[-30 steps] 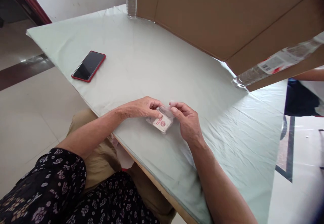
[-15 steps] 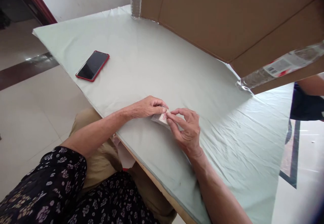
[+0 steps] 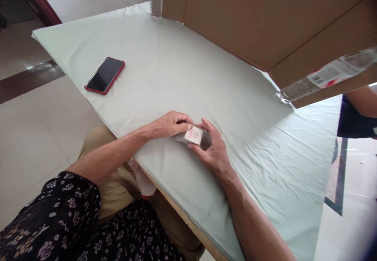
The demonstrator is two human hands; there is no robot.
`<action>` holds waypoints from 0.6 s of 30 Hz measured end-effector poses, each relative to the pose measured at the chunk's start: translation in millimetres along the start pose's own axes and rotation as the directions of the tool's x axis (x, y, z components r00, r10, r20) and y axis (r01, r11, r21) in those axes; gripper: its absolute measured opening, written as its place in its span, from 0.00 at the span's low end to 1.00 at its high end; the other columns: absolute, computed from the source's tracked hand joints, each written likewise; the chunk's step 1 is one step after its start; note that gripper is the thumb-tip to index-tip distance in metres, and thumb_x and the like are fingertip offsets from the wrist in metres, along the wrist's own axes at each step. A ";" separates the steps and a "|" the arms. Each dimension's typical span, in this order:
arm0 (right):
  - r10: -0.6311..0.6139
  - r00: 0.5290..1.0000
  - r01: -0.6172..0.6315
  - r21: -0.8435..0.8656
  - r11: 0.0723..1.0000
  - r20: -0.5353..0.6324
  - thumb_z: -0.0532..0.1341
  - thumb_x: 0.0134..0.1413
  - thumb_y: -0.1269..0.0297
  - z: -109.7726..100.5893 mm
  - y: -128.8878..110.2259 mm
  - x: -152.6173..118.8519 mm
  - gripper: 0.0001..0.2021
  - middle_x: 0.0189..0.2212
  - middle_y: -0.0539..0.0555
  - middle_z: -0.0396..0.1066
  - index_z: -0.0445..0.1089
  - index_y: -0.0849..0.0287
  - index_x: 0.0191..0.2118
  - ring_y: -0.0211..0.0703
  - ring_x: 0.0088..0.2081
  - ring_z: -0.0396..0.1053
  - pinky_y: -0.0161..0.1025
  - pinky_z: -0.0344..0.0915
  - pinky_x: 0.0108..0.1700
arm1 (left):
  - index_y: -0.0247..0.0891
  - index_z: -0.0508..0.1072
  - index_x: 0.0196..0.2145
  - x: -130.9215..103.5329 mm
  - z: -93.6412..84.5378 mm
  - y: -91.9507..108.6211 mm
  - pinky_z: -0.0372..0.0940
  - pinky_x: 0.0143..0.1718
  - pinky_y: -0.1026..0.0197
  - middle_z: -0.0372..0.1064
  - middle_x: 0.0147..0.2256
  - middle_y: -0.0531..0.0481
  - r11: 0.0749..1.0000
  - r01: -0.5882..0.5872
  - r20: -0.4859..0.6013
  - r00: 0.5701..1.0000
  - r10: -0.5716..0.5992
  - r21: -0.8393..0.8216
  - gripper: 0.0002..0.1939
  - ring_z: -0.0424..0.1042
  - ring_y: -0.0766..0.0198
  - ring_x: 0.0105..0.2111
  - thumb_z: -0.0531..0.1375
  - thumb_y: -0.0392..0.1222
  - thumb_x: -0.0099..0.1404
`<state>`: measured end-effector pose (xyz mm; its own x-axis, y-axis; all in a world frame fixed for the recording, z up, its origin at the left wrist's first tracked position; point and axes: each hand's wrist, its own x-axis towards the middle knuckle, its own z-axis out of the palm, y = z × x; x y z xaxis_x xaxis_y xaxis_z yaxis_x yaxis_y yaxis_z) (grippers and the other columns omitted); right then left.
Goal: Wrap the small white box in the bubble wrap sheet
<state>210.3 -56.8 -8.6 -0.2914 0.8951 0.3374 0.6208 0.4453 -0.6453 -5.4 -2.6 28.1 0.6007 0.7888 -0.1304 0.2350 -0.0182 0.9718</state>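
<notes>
Both hands [image 3: 171,125] [image 3: 216,153] grip the box [image 3: 194,135] with half-curled fingers [image 3: 208,125].

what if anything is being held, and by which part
A small white box with red print: the left hand holds its left end, thumb on top; the right hand holds its right end between thumb and fingers.

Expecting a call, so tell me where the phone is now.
In the head view, the phone lies on the table, near its left edge, beyond and left of the left hand.
</notes>
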 end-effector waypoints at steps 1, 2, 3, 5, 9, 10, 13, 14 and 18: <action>-0.002 1.000 0.002 -0.002 1.000 -0.027 0.68 0.54 0.53 1.0 -0.8 0.0 0.38 0.55 0.58 0.71 0.54 0.47 0.67 0.57 0.57 0.68 0.60 0.61 0.61 | 0.34 0.77 0.43 0.3 0.5 -0.2 0.62 0.32 0.65 0.75 0.34 0.49 1.000 -0.010 -0.019 1.000 0.010 -0.002 0.16 0.70 0.67 0.32 0.57 0.47 0.65; -0.008 0.998 0.008 -0.005 1.000 -0.059 0.67 0.55 0.54 1.7 -1.6 0.1 0.36 0.54 0.57 0.72 0.55 0.47 0.67 0.56 0.56 0.69 0.59 0.61 0.61 | 0.34 0.77 0.43 0.8 0.7 -0.4 0.62 0.32 0.65 0.75 0.34 0.49 1.000 -0.021 -0.045 0.999 0.021 0.002 0.16 0.70 0.66 0.32 0.57 0.47 0.66; -0.012 0.996 0.011 -0.009 1.000 -0.089 0.67 0.56 0.55 2.2 -2.0 0.4 0.34 0.54 0.57 0.72 0.56 0.47 0.66 0.56 0.56 0.69 0.58 0.61 0.61 | 0.34 0.77 0.44 1.4 0.2 -0.4 0.63 0.33 0.65 0.75 0.36 0.48 0.999 -0.030 -0.076 0.997 0.031 0.013 0.17 0.70 0.66 0.33 0.57 0.48 0.65; 0.007 0.993 -0.008 -0.005 1.000 -0.115 0.67 0.56 0.55 3.1 -0.7 1.6 0.33 0.54 0.58 0.72 0.57 0.48 0.66 0.55 0.56 0.69 0.57 0.62 0.60 | 0.33 0.75 0.47 2.6 -2.4 -0.1 0.65 0.38 0.62 0.75 0.41 0.46 0.998 -0.034 -0.143 0.989 0.041 0.049 0.21 0.71 0.63 0.37 0.58 0.51 0.65; 0.101 0.994 -0.098 0.062 0.993 -0.051 0.67 0.54 0.51 4.0 9.1 3.9 0.37 0.59 0.60 0.69 0.55 0.49 0.67 0.57 0.58 0.68 0.59 0.63 0.59 | 0.33 0.69 0.57 2.5 -9.8 -0.1 0.66 0.51 0.54 0.71 0.55 0.39 0.992 -0.001 -0.157 0.987 0.021 0.129 0.28 0.71 0.55 0.49 0.59 0.50 0.63; 0.102 0.994 -0.099 0.077 0.992 -0.038 0.68 0.53 0.50 3.8 11.7 3.8 0.39 0.61 0.61 0.66 0.54 0.49 0.68 0.58 0.60 0.66 0.60 0.62 0.60 | 0.33 0.66 0.60 2.0 -10.6 -0.7 0.65 0.53 0.52 0.68 0.58 0.37 0.989 -0.006 -0.135 0.990 0.027 0.151 0.31 0.70 0.52 0.52 0.60 0.48 0.61; 0.070 0.997 -0.068 0.103 0.992 -0.015 0.70 0.51 0.48 1.9 16.6 2.4 0.45 0.66 0.62 0.59 0.49 0.48 0.70 0.59 0.64 0.61 0.61 0.59 0.63 | 0.34 0.57 0.67 0.4 -8.3 -3.9 0.61 0.58 0.47 0.61 0.63 0.34 0.964 -0.081 -0.048 0.994 0.097 0.255 0.43 0.64 0.47 0.59 0.64 0.45 0.56; 0.065 0.998 -0.063 0.107 0.992 -0.010 0.70 0.51 0.48 1.2 17.0 1.8 0.46 0.66 0.62 0.59 0.48 0.47 0.70 0.59 0.65 0.61 0.61 0.59 0.63 | 0.34 0.55 0.67 0.1 -6.0 -5.2 0.60 0.60 0.45 0.59 0.64 0.33 0.949 -0.118 -0.018 0.992 0.129 0.293 0.45 0.62 0.46 0.60 0.65 0.45 0.55; 0.077 0.996 -0.073 0.094 0.993 -0.040 0.68 0.53 0.53 1.0 13.2 1.3 0.41 0.60 0.59 0.67 0.50 0.45 0.69 0.56 0.60 0.66 0.61 0.60 0.62 | 0.36 0.54 0.68 1.7 4.6 -9.9 0.59 0.60 0.45 0.63 0.61 0.36 0.902 -0.199 -0.019 0.975 0.224 0.383 0.43 0.63 0.48 0.58 0.62 0.40 0.56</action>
<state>217.4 -49.7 -17.4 -0.2131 0.9252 0.3140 0.5696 0.3788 -0.7295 -3.2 -3.9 17.3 0.6232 0.7764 0.0939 0.3845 -0.4088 0.8277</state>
